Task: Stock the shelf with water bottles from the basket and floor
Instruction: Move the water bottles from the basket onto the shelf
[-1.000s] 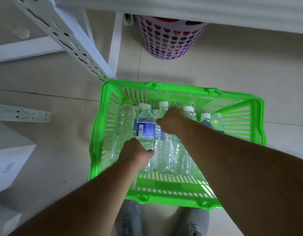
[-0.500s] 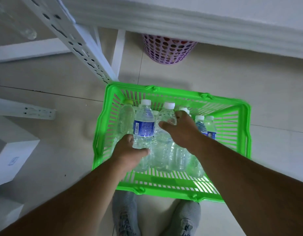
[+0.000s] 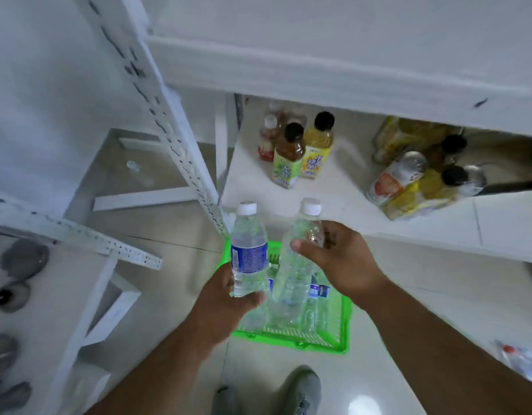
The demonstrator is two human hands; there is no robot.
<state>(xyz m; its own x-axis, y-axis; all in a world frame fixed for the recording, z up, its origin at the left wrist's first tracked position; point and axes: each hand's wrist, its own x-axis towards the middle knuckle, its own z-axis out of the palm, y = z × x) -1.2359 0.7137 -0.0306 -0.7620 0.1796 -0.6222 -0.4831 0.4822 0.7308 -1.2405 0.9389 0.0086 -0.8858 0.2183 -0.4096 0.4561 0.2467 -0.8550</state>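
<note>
Gripping a clear, ribbed plastic water bottle (image 3: 249, 253) with a blue label and white cap, the left hand (image 3: 228, 298) curled round its base; the right hand (image 3: 339, 259) pinched a bare bottle (image 3: 300, 259) near its shoulder. Both stood upright above the green slatted basket (image 3: 333, 339) on pale glossy floor tiles (image 3: 408, 295), before the white shelf (image 3: 348, 190) carrying juice bottles (image 3: 300, 154).

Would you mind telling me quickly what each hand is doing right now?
Left hand: grips a blue-labelled water bottle.
Right hand: grips a clear water bottle.
</note>
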